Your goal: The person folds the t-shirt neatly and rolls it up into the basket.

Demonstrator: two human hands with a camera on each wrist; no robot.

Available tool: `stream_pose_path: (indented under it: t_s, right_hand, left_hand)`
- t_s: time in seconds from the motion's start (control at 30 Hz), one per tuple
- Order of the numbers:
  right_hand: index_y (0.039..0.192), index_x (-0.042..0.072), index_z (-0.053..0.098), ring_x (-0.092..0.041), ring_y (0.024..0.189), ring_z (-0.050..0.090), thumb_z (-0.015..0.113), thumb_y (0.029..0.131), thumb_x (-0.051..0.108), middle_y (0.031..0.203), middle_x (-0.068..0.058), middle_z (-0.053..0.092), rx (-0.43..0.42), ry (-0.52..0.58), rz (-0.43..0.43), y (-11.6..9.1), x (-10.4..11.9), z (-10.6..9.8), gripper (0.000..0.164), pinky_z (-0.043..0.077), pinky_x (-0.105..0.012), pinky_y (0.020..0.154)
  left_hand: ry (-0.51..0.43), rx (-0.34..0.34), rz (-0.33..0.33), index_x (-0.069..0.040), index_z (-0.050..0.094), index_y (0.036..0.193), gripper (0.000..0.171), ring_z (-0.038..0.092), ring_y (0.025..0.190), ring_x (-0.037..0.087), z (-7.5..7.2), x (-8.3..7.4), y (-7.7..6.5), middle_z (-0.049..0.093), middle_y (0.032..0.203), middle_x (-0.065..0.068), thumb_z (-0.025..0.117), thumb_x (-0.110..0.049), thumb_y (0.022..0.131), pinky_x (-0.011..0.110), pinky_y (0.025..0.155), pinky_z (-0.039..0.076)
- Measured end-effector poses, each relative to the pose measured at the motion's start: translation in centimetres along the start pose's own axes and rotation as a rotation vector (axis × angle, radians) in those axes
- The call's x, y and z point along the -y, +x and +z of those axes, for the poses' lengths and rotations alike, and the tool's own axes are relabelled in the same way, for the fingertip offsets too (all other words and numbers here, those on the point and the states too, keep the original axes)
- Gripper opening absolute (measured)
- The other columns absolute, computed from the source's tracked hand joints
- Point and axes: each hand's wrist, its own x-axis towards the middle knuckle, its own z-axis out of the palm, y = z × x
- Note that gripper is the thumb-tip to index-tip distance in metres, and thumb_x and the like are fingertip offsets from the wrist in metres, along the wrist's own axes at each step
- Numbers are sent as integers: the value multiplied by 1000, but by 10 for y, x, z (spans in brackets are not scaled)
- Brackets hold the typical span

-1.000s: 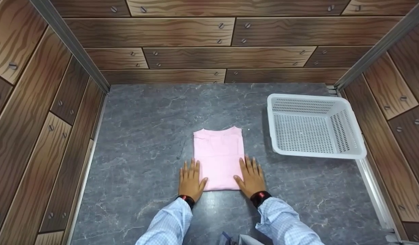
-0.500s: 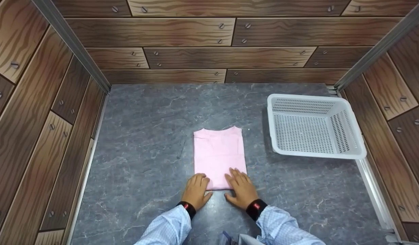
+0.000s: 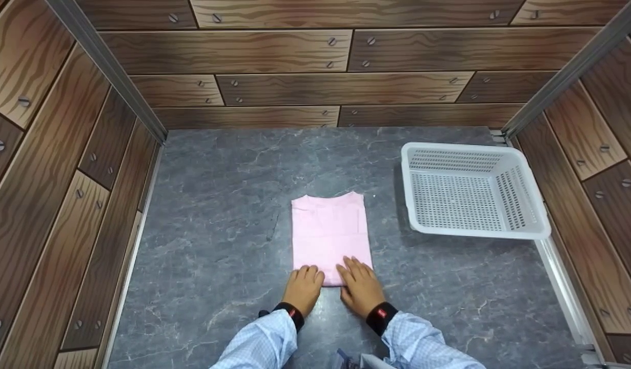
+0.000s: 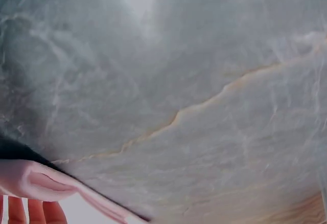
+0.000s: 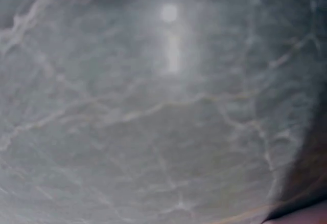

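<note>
A folded pink shirt (image 3: 328,236) lies flat in the middle of the grey table, its neckline toward the back. My left hand (image 3: 303,289) holds its near left edge with bent fingers; the thumb is hidden in the head view. In the left wrist view, several fingertips (image 4: 36,211) touch the shirt's layered edge (image 4: 43,180). My right hand (image 3: 362,288) rests on the near right part with its fingers spread over the cloth, and its thumb sits at the near edge. Only a corner of pink cloth (image 5: 301,216) shows in the right wrist view.
A white perforated plastic basket (image 3: 407,189) stands at the right with nothing in it. Wood-patterned panels (image 3: 284,51) close off the back and both sides. The marbled grey table (image 3: 218,205) spreads around the shirt.
Both hands have drawn back from the shirt's sides to its near edge. In the last half second the left hand shifted right and both thumbs came in toward the edge. The basket stayed put.
</note>
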Motion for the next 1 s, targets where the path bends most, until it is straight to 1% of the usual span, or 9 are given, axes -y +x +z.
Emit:
stream_pose_path:
  t_s: [0.17, 0.3, 0.4, 0.47, 0.57, 0.67, 0.73, 0.9, 1.0]
  right_hand:
    - [132, 11, 59, -34, 124, 56, 76, 69, 27, 134, -15, 59, 8, 14, 35, 0, -3, -5, 67, 44, -54, 100]
    - [134, 11, 57, -36, 125, 54, 78, 67, 23, 135, -15, 59, 21, 20, 83, 0, -12, -10, 72, 40, -60, 102]
    - [132, 11, 58, -35, 125, 55, 82, 63, 17, 134, -14, 59, 24, 40, 98, -1, -21, -14, 74, 41, -57, 102]
    - [129, 12, 60, -34, 123, 56, 84, 60, 15, 131, -13, 61, 9, 60, 83, -2, -27, -17, 73, 42, -54, 101]
    - [123, 12, 65, -33, 119, 59, 85, 58, 14, 126, -11, 65, -41, 117, 25, -1, -34, -24, 69, 45, -51, 99]
    - [118, 13, 69, -33, 113, 63, 83, 60, 15, 119, -10, 68, -97, 184, -42, 2, -36, -32, 60, 47, -50, 96]
    - [115, 14, 71, -31, 108, 66, 83, 62, 14, 115, -9, 70, -115, 239, -64, 5, -37, -38, 55, 49, -48, 93]
    - [108, 16, 74, -19, 90, 71, 82, 66, 7, 101, -1, 74, -132, 406, -27, 14, -34, -55, 43, 55, -34, 78]
    - [101, 15, 75, -16, 83, 72, 81, 68, 1, 93, 1, 75, -150, 512, 18, 20, -33, -64, 36, 55, -26, 74]
  left_hand:
    - [27, 24, 9, -18, 58, 83, 9, 54, 72, 15, -6, 0, 5, 55, 82, -1, 50, -22, 82, 27, 59, 38]
    - [-17, 79, -17, -18, 60, 85, 14, 55, 69, 16, -14, 1, 12, 57, 81, -1, 46, -21, 85, 29, 58, 40]
    - [-65, 128, -47, -19, 62, 90, 17, 58, 73, 18, -21, 3, 16, 59, 86, -1, 45, -20, 88, 32, 62, 45]
    - [-85, 147, -65, -19, 63, 94, 16, 59, 76, 18, -26, 6, 17, 61, 89, -1, 48, -19, 88, 33, 66, 47]
    - [-105, 138, -79, -19, 65, 97, 15, 61, 79, 19, -33, 10, 17, 62, 93, -1, 54, -18, 87, 34, 69, 49]
    - [-127, 103, -81, -19, 66, 99, 16, 62, 81, 19, -41, 15, 17, 63, 93, -1, 58, -17, 86, 34, 71, 50]
    - [-151, 82, -79, -19, 67, 100, 17, 62, 82, 19, -47, 19, 17, 63, 93, -1, 60, -16, 85, 34, 72, 51]
    - [-251, 65, -80, -19, 66, 103, 16, 61, 80, 17, -60, 28, 22, 63, 93, -2, 65, -19, 87, 32, 71, 50]
    - [-319, 66, -90, -19, 66, 104, 16, 62, 78, 16, -69, 34, 26, 63, 92, -3, 66, -22, 89, 31, 68, 50]
